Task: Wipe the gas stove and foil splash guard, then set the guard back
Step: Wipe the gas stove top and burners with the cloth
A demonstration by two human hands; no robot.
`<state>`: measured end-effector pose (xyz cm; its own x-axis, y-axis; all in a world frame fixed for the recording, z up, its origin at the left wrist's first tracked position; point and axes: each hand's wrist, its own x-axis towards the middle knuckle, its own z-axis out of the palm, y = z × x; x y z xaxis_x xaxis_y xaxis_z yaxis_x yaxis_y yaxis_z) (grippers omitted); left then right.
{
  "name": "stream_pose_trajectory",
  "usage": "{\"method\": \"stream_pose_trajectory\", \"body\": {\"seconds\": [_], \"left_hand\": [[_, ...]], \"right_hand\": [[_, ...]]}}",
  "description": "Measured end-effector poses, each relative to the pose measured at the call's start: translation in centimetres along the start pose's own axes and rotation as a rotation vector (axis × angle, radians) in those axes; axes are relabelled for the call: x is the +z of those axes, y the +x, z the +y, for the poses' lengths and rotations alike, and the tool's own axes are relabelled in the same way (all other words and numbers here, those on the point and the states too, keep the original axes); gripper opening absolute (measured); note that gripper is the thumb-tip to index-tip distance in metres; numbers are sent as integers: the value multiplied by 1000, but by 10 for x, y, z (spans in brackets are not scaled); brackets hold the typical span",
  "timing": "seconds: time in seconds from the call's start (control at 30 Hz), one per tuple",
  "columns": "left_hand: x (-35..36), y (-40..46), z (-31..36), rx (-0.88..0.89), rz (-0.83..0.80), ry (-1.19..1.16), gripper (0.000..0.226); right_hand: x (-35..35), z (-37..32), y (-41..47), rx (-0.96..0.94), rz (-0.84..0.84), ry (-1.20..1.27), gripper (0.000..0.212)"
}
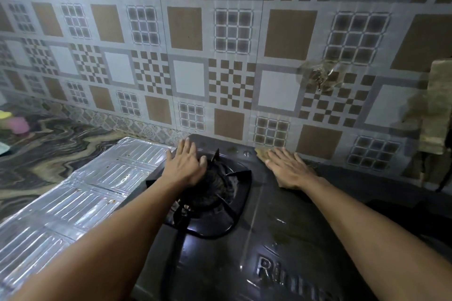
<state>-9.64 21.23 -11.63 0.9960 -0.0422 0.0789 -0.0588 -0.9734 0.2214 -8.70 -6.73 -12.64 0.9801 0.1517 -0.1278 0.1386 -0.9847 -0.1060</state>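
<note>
While right hand presses flat on yellowish cloth at back right of gas stove, wiping looks in progress, not finished. Left hand rests flat near burner grate, fingers straight, grasping nothing. Foil splash guard lies flat on counter, touching stove left edge; brown spots on it, so likely not yet wiped, and not set back. Tiled wall close behind stove limits forward strokes; more room toward front.

Home kitchen; gas stove, tiled wall
</note>
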Motion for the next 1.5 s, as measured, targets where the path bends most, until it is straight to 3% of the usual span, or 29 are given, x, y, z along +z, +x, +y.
{"method": "stream_pose_trajectory", "body": {"seconds": [0.23, 0.47, 0.7, 1.2, 1.5], "left_hand": [[-1, 12, -22, -183, -34, 31, 72], [-6, 18, -38, -116, -104, -1, 67], [-4, 16, -38, -322, 134, -244, 65], [6, 25, -41, -359, 80, -75, 74], [5, 28, -41, -377, 4, 27, 69]], "right_hand": [[-4, -29, 55, -228, -14, 199, 48], [-7, -70, 103, -390, -84, 216, 47], [-14, -106, 150, -536, -176, 270, 49], [-15, -160, 195, -773, -217, 284, 49], [-13, -117, 171, -758, -202, 395, 43]]}}
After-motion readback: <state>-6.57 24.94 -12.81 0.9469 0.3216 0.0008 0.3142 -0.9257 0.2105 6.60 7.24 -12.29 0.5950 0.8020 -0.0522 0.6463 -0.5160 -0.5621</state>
